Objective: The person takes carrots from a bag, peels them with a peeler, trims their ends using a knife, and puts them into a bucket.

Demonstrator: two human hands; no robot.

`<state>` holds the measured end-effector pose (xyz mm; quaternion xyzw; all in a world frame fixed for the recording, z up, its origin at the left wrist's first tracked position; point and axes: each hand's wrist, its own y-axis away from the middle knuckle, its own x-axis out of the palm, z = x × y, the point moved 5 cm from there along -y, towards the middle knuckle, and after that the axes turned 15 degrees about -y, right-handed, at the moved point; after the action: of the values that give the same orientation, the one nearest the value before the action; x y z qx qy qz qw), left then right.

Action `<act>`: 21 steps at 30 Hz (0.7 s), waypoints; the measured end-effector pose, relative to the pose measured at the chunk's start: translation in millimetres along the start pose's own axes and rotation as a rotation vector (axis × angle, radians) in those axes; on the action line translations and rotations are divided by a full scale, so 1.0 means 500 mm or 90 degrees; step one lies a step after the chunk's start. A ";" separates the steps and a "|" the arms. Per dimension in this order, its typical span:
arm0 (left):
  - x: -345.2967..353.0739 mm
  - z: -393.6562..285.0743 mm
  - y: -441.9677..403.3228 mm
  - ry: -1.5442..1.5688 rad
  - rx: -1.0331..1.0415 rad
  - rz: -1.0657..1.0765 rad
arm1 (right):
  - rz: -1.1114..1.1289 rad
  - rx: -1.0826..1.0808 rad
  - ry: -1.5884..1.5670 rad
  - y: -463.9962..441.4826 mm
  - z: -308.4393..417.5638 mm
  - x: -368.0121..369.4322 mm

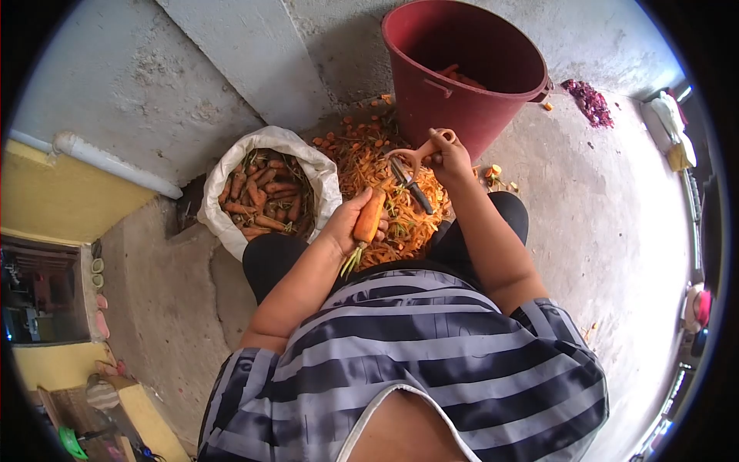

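My left hand (339, 226) is closed around a carrot (369, 215), its green stalk end pointing down toward my lap. The orange carrot skin looks partly peeled. In my right hand (455, 160) is an orange-handled peeler (416, 156), held a little above and to the right of the carrot, not touching it. Below the peeler a knife (418, 195) with a dark handle lies on a heap of carrot peelings (412, 245). At my left stands a white sack (326, 189) with its rim rolled down, holding unpeeled carrots (265, 192).
A tall dark-red bucket (454, 115) stands beyond the heap, with some carrots (459, 75) inside. Cut carrot ends (354, 138) lie near the wall (154, 73). Purple scraps (589, 103) are on the concrete floor (573, 223) to the right. A pipe (115, 165) runs along the left wall.
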<state>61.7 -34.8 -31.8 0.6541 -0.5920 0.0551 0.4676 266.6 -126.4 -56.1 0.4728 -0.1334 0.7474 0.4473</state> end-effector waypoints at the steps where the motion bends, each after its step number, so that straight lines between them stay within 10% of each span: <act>1: 0.000 -0.002 -0.002 0.010 0.006 0.009 | 0.031 0.023 0.011 0.027 0.000 0.040; 7: 0.044 -0.044 0.044 -0.325 0.107 -0.046 | 0.260 0.241 -0.027 0.144 -0.086 0.166; 12: -0.001 0.008 0.001 0.046 -0.018 0.088 | -0.016 -0.019 0.129 -0.011 -0.014 0.021; 21: 0.034 -0.036 0.018 -0.174 0.160 -0.077 | 0.306 0.258 0.015 0.148 -0.088 0.170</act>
<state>68.0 -33.7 -6.5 0.7431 -0.5982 0.0114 0.2998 169.0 -94.3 7.9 0.4986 -0.0844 0.8485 0.1557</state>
